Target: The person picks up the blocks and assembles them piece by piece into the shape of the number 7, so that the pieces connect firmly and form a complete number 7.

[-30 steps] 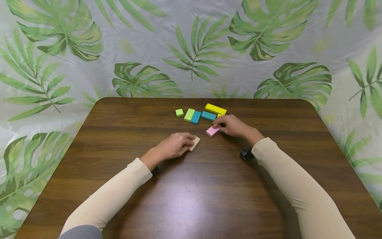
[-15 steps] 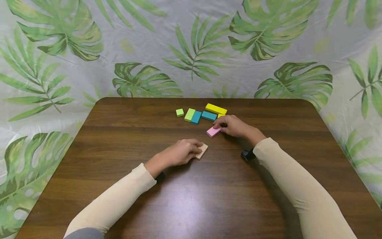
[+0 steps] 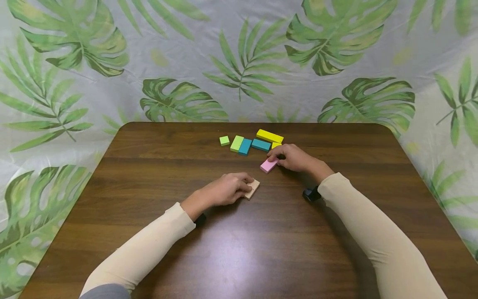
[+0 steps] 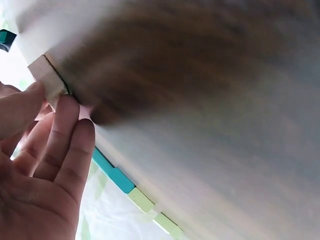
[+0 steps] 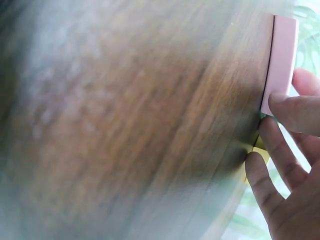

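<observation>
In the head view my left hand (image 3: 228, 189) holds a natural wood block (image 3: 253, 189) flat on the table, fingers and thumb at its near-left end. The left wrist view shows the thumb on one side of that wood block (image 4: 47, 76) and fingertips on the other. Farther back and to the right, my right hand (image 3: 293, 158) pinches a pink block (image 3: 269, 165) by its right end. Seen from the right wrist, the thumb lies along the lower end of the pink block (image 5: 281, 62). A gap of bare tabletop separates the two blocks.
Behind the hands lie a small light green block (image 3: 224, 140), a longer light green block (image 3: 237, 143) against a blue block (image 3: 245, 147), another blue block (image 3: 261, 144) and a long yellow block (image 3: 270, 136). A second yellow block (image 3: 276, 145) is partly hidden by my right hand.
My left hand has brought the wood block right and nearer the front edge, then stayed nearly still over the last half second. The right hand has shifted the pink block slightly right.
</observation>
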The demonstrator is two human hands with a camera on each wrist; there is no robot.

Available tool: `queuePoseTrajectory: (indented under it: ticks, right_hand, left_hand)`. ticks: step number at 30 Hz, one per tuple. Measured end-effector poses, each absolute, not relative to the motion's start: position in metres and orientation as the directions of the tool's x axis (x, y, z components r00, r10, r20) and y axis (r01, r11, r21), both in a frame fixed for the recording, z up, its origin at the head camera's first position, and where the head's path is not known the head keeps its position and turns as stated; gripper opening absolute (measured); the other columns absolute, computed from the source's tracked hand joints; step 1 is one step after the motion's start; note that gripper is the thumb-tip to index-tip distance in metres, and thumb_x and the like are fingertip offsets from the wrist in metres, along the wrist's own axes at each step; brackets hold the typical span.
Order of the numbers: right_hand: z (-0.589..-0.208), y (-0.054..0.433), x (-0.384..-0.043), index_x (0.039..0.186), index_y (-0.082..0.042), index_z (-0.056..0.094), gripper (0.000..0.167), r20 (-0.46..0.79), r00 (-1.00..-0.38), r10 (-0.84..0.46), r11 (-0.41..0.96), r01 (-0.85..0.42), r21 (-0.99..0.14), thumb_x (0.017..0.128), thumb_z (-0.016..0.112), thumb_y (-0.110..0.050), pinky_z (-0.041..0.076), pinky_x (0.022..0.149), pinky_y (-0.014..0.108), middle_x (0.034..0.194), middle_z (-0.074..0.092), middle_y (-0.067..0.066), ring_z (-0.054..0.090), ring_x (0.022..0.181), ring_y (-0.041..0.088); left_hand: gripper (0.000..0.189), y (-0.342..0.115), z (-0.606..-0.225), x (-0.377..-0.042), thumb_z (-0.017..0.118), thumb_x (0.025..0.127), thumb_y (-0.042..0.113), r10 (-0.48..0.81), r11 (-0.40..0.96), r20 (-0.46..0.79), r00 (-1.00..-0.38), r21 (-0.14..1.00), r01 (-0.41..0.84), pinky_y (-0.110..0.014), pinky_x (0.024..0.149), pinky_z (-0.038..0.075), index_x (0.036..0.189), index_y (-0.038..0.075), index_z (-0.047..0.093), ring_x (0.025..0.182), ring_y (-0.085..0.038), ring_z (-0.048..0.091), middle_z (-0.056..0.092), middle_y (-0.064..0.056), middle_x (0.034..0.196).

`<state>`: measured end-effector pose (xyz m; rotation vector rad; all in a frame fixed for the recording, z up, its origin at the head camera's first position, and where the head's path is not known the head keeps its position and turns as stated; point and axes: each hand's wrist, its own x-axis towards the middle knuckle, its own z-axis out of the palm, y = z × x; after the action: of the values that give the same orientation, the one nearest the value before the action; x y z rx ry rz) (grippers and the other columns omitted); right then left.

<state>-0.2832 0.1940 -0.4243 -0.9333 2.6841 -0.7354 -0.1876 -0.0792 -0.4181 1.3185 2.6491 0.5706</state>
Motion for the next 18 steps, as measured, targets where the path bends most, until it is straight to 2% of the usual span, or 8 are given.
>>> queuePoseTrajectory:
  ticks: [10, 18]
  right_hand:
    - [-0.4226, 0.1938, -0.2833, 0.112, -0.011, 0.076, 0.031, -0.032, -0.783, -0.621, 0.68, -0.518, -0.518, 0.09, 0.061, 0.005, 0.046, 0.107, 0.052, 0.127, 0.07, 0.01, 0.06, 0.126, 0.032]
    - [-0.4245, 0.1949, -0.284, 0.111, -0.011, 0.076, 0.029, -0.041, -0.794, -0.606, 0.688, -0.497, -0.528, 0.09, 0.063, 0.004, 0.047, 0.105, 0.051, 0.124, 0.071, 0.009, 0.062, 0.121, 0.03]
  left_hand:
    - [0.022, -0.0755, -0.4155, -0.1801, 0.067, 0.094, 0.012, 0.795, 0.551, 0.047, -0.604, 0.359, 0.753, -0.037, 0.096, 0.055, 0.113, 0.007, 0.076, 0.116, -0.025, 0.066, 0.064, -0.009, 0.129]
    - [0.02, -0.0769, -0.4186, -0.1824, 0.069, 0.092, 0.01, 0.796, 0.527, 0.073, -0.6, 0.403, 0.748, -0.037, 0.096, 0.055, 0.11, 0.008, 0.077, 0.114, -0.023, 0.067, 0.065, -0.008, 0.125]
